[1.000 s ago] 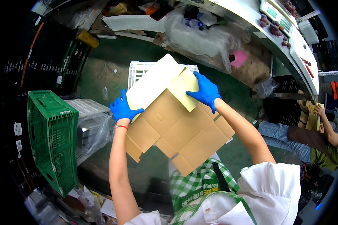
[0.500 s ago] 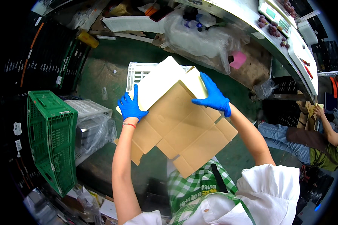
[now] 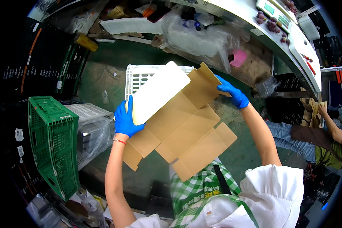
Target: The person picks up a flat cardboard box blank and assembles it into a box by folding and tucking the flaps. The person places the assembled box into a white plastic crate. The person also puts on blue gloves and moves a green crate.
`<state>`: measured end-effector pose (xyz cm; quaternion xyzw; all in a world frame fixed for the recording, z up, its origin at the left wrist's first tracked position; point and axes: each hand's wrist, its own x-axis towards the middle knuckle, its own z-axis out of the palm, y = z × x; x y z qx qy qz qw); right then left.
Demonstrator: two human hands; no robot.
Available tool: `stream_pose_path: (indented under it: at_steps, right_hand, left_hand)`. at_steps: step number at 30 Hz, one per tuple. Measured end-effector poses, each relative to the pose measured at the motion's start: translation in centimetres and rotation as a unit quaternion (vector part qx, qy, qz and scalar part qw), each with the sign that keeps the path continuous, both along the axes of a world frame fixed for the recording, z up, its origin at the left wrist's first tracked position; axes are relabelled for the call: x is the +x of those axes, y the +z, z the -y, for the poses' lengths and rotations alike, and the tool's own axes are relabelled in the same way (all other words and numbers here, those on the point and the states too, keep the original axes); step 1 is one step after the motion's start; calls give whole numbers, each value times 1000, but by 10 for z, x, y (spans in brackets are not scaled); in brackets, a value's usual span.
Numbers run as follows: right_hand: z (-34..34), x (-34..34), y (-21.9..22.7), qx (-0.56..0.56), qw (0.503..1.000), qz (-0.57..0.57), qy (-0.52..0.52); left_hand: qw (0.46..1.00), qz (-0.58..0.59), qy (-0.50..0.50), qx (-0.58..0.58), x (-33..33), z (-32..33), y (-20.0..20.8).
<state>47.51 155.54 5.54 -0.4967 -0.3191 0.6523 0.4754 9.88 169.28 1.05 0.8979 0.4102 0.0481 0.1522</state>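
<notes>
A flat, partly folded cardboard box (image 3: 178,125) lies in front of me, brown inside with creases and side flaps. Its pale cream panel (image 3: 161,89) slants across the upper left. At that panel's lower left end, my left hand (image 3: 126,119), in a blue glove, is closed on the box's edge with the thumb apart from the fingers. My right hand (image 3: 233,93), gloved in blue too, pinches the outer end of a brown flap (image 3: 203,85) that stands up at the far right. Some of its fingers are hidden behind the flap. Under the box's far side, a white plastic crate (image 3: 135,76) shows partly.
Green folded crates (image 3: 53,148) stand at the left beside a grey crate (image 3: 89,114) with plastic wrap. Clear plastic bags (image 3: 201,38) lie on a low shelf ahead. A worktop (image 3: 250,26) at the right bears grapes (image 3: 273,26) and a scale (image 3: 275,13). Another person (image 3: 319,138) is at far right.
My right hand has moved right and nearer, pulling the far right flap upright and away from the pale panel. My left hand has shifted slightly left and nearer with the box.
</notes>
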Motion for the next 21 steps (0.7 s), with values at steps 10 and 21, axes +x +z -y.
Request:
stream_pose_path:
  at_steps: [10,21]
  right_hand:
    - [15,-2,15,-41,997,-45,41]
    - [35,-8,0,-53,995,-78,42]
  left_hand:
    - [992,-28,-51,108,4,37,-5]
    - [986,-60,-36,153,-18,65,-23]
